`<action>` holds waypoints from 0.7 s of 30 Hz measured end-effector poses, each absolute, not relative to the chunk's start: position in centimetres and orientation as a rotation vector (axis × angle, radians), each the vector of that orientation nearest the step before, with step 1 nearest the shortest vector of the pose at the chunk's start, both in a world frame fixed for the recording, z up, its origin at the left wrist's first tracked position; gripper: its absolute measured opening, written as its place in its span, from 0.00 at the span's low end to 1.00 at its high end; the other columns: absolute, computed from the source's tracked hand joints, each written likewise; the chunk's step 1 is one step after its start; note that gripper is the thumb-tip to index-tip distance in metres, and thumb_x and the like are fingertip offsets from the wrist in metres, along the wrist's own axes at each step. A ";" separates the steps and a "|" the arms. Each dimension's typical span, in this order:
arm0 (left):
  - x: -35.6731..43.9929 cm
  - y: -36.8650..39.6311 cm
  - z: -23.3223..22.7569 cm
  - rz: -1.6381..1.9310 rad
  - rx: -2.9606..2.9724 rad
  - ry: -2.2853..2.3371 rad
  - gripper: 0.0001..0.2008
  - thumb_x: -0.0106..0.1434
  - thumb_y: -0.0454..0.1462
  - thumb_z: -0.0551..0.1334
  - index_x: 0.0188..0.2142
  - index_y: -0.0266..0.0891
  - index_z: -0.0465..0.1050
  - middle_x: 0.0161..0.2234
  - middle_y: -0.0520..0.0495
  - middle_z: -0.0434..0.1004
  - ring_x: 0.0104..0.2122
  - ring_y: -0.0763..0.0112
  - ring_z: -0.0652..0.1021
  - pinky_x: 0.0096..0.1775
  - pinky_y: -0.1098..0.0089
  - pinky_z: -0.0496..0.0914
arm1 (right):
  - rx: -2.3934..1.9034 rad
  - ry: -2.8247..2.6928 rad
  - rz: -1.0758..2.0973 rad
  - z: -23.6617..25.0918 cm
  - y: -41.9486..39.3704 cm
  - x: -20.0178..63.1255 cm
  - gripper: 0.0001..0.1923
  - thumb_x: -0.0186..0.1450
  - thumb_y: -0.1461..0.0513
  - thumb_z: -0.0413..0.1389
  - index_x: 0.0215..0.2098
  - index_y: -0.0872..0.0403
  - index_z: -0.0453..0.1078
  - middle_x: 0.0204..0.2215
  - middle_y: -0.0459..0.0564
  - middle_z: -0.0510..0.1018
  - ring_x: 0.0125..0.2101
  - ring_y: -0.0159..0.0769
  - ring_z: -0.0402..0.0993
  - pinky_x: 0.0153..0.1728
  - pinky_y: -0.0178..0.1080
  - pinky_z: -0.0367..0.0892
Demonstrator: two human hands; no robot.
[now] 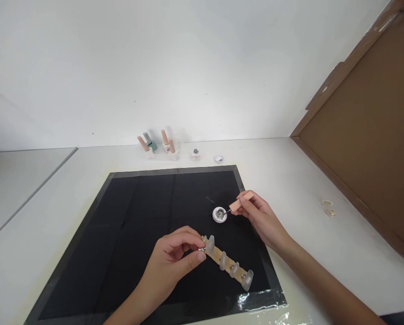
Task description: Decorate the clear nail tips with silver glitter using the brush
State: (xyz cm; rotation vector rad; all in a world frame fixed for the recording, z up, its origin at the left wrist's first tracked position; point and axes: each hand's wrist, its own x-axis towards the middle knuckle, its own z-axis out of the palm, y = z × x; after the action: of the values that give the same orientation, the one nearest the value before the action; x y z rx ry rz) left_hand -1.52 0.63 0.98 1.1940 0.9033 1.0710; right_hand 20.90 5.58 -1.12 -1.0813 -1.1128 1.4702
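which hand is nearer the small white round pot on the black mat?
Right. The right hand is just right of the small white pot, its peach-handled brush tip dipping into it. The left hand is lower left, holding the nail-tip stick.

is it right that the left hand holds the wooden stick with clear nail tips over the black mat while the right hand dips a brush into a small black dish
Not quite: the head view shows the small dish is white, not black. The rest holds: the left hand holds the wooden stick with clear nail tips over the black mat, and the right hand dips the brush in.

Small pot on mat, bottles behind.
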 end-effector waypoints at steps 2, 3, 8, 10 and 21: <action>-1.4 0.7 0.9 1.079 1.180 0.923 0.06 0.52 0.29 0.68 0.28 0.41 0.81 0.26 0.50 0.74 0.25 0.76 0.72 0.28 0.77 0.68 | -1.060 -1.144 1.461 -0.8 5.3 21.1 0.11 0.64 0.53 0.55 0.32 0.52 0.67 0.29 0.43 0.70 0.30 0.30 0.68 0.38 0.36 0.65; -1.4 0.7 0.9 1.081 1.173 0.938 0.06 0.52 0.29 0.67 0.28 0.41 0.81 0.26 0.50 0.74 0.26 0.76 0.72 0.28 0.77 0.68 | -1.039 -1.163 1.469 -0.6 5.1 21.2 0.10 0.64 0.53 0.56 0.33 0.52 0.68 0.28 0.44 0.70 0.31 0.30 0.68 0.38 0.36 0.64; -1.2 0.7 0.6 1.104 1.193 0.991 0.07 0.52 0.28 0.67 0.28 0.42 0.81 0.27 0.50 0.75 0.26 0.75 0.73 0.28 0.77 0.69 | -0.889 -1.257 1.558 0.3 4.0 21.1 0.09 0.63 0.54 0.57 0.36 0.50 0.70 0.29 0.44 0.70 0.30 0.29 0.67 0.34 0.33 0.63; -1.3 0.6 0.5 1.118 1.252 1.000 0.08 0.52 0.28 0.67 0.29 0.42 0.81 0.27 0.50 0.76 0.26 0.75 0.74 0.28 0.77 0.69 | -0.847 -1.287 1.587 0.4 3.5 20.8 0.09 0.62 0.54 0.58 0.35 0.49 0.71 0.29 0.44 0.70 0.29 0.28 0.66 0.32 0.31 0.63; -1.1 0.3 0.6 1.147 1.578 0.955 0.08 0.53 0.26 0.67 0.29 0.41 0.80 0.27 0.48 0.78 0.27 0.70 0.78 0.29 0.73 0.71 | -0.853 -1.366 1.598 0.3 2.6 20.0 0.08 0.61 0.55 0.59 0.35 0.51 0.70 0.26 0.43 0.67 0.26 0.27 0.64 0.28 0.30 0.63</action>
State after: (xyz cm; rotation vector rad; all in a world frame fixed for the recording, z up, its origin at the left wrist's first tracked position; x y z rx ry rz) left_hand -1.06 0.34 0.63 1.5780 0.9549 1.1475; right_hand 20.03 2.64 0.34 -0.8525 -1.3664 1.5982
